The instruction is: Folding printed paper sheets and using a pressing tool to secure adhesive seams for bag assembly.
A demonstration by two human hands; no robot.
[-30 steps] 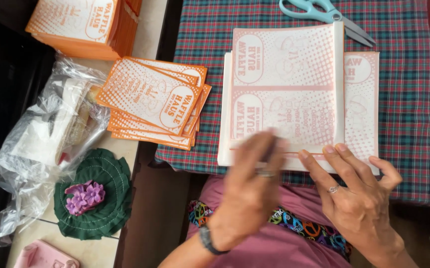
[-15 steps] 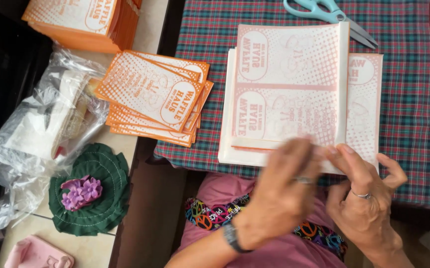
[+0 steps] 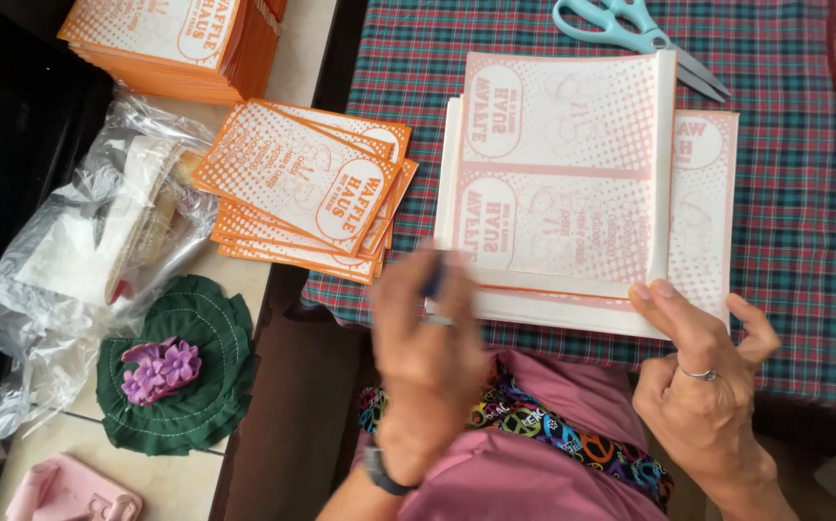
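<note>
A stack of pale pink printed sheets (image 3: pixel 563 183) lies on the plaid tablecloth (image 3: pixel 804 222), its top sheet folded over with the fold on the right. My right hand (image 3: pixel 703 381), wearing a ring, pins the stack's near right edge with its fingertips. At the stack's near left corner my left hand (image 3: pixel 428 338) is blurred. Its fingers are closed around a small dark blue object (image 3: pixel 434 278) that I cannot make out. A dark band sits on that wrist.
Orange printed cards (image 3: pixel 302 188) are fanned on the table's left edge, and a taller pile (image 3: pixel 172 39) lies beyond them. Teal scissors (image 3: pixel 630 29) lie at the far edge. At left are clear plastic bags (image 3: pixel 80 251), a green fabric round with a purple flower (image 3: pixel 177 362) and a pink item (image 3: pixel 70 492).
My left hand swept right along the stack's near edge, then came back to the near left corner. My right hand kept to the near right edge.
</note>
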